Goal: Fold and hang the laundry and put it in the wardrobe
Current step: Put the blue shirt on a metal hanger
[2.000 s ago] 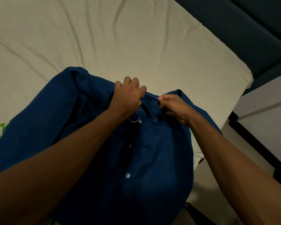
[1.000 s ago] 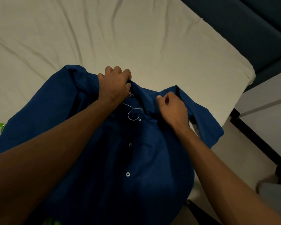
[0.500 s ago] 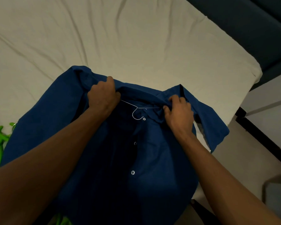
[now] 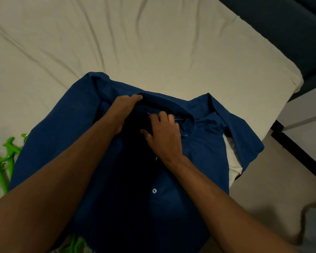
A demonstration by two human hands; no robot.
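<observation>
A dark blue button-up shirt [image 4: 204, 143] lies front up on the bed, its collar toward the far side. My left hand [image 4: 123, 111] grips the left side of the collar, thumb on the collar's edge. My right hand [image 4: 164, 136] has moved into the neck opening; its curled fingers close on the thin metal hook of a hanger [image 4: 179, 119] that sits inside the shirt. Only a short piece of the wire shows beside the fingers. The rest of the hanger is hidden under the cloth.
The bed's beige sheet [image 4: 153, 42] spreads out beyond the shirt. Green plastic hangers [image 4: 4, 157] lie at the left edge, more green plastic [image 4: 75, 243] under the shirt's hem. A dark headboard [image 4: 281, 24] and pale floor [image 4: 274, 189] lie to the right.
My right hand left the right side of the collar and moved left to the hanger hook, covering it. My left hand shifted slightly along the left collar.
</observation>
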